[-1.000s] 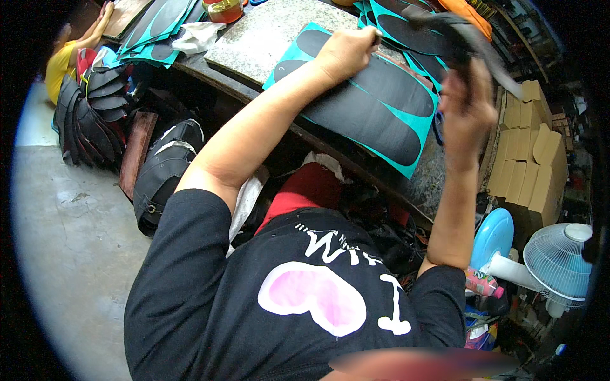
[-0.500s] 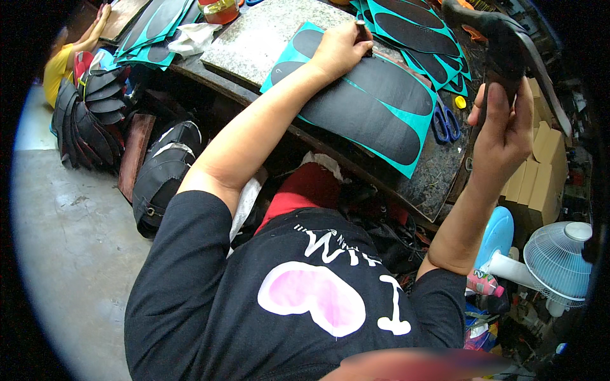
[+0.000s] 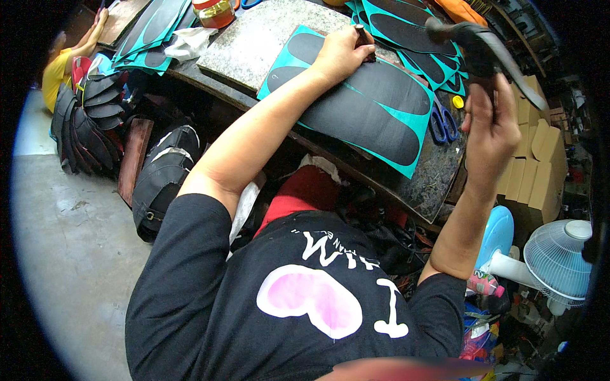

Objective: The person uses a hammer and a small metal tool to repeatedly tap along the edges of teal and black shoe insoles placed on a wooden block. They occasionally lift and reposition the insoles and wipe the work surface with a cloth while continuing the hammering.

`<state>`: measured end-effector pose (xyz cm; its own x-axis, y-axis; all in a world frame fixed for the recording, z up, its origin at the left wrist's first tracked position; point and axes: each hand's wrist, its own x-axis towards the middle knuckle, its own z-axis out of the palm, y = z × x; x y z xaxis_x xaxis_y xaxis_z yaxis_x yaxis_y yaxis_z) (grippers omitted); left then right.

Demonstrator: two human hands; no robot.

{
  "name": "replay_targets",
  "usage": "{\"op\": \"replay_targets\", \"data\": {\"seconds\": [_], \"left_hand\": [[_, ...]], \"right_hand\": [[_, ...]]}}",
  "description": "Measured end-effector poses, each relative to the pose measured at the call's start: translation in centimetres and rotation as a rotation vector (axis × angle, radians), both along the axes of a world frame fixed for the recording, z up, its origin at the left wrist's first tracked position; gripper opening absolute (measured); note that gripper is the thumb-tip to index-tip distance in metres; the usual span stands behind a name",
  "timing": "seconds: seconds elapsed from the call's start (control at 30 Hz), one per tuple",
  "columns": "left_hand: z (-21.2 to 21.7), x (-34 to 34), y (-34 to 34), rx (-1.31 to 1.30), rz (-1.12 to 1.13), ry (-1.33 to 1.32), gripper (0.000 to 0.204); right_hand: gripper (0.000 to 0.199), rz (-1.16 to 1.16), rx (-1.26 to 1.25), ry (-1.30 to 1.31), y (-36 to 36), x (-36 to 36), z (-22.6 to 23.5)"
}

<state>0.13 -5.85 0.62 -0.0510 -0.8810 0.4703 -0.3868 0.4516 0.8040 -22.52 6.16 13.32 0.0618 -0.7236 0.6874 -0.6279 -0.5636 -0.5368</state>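
My left hand (image 3: 340, 58) is closed around a short dark punch-like rod (image 3: 362, 35), whose top pokes out above the fingers. It rests over the far edge of a teal sheet (image 3: 416, 113) bearing black sole-shaped pieces. Raised over the table's right side, my right hand (image 3: 492, 120) grips a dark hammer (image 3: 486, 54) with a long curved head, slightly blurred. The handle is mostly hidden by the fingers. Beneath the sheet lies a pale speckled stone slab (image 3: 248, 39). Between the sheet and my right hand are blue-handled scissors (image 3: 445, 122).
More teal sheets lie at the back right (image 3: 413, 35) and back left (image 3: 149, 38). Near the left stack are crumpled white tissue (image 3: 189, 43) and an amber jar (image 3: 213, 13). A yellow cap (image 3: 458, 101) sits by the scissors. A fan (image 3: 556, 260) and cardboard boxes (image 3: 534, 171) stand at right.
My right hand has moved slightly left and up, and the hammer has swung left and tilted. My left hand and the rod have barely moved.
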Motion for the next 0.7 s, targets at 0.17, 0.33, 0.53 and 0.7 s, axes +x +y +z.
{"op": "replay_targets", "data": {"seconds": [0.17,0.33,0.53,0.7], "left_hand": [[0.0,-1.2,1.0,-0.325,0.022,-0.305,0.015],[0.3,-0.1,-0.5,0.147,0.018,0.23,0.015],[1.5,5.1,-0.9,-0.01,0.005,0.646,0.013],[0.3,6.0,0.5,0.12,0.143,0.184,0.018]], "right_hand": [[0.031,-0.081,-0.068,0.283,-0.8,2.2,-1.8],[0.042,-0.231,0.309,0.316,-1.4,-0.2,-5.5],[0.045,-0.21,0.37,0.286,-1.0,-1.8,-5.1],[0.044,-0.128,0.404,0.21,-1.4,0.0,-4.2]]}}
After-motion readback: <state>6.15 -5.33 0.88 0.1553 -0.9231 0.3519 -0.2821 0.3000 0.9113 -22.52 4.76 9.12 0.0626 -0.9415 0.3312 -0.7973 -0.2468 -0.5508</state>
